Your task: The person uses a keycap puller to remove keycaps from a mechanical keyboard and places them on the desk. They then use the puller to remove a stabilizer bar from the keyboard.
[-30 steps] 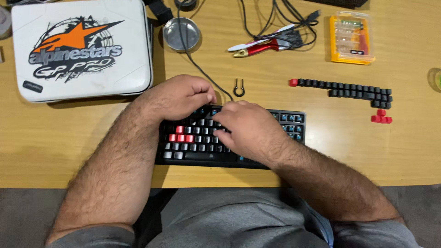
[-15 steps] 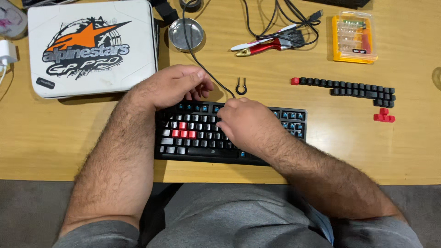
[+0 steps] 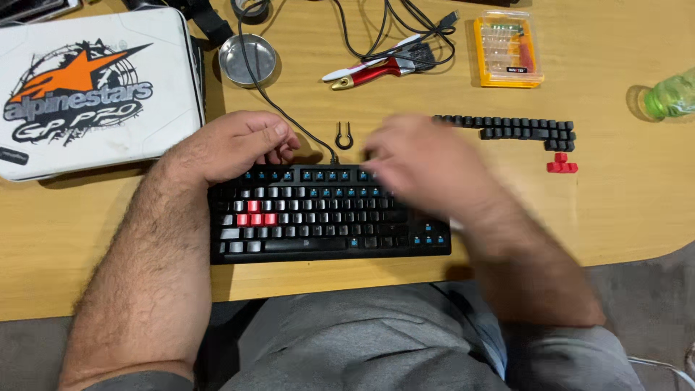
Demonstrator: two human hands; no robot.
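The wooden desk (image 3: pixel 87 239) carries a white case (image 3: pixel 94 94) and a black keyboard (image 3: pixel 326 217) at its front edge, with some keys off. A moment ago the right hand (image 3: pixel 427 163) lay on the keys; now it has lifted toward the back right corner, too blurry to tell if open. The left hand (image 3: pixel 232 145) stays curled on the back left corner, holding nothing. The little keycap puller (image 3: pixel 344 136) lies just behind the keyboard.

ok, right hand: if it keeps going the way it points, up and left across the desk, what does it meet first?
Likely the small black wire keycap puller, lying just beyond the right hand above the keyboard. The hand is motion-blurred and its height over the desk is unclear, so it might pass above the puller.
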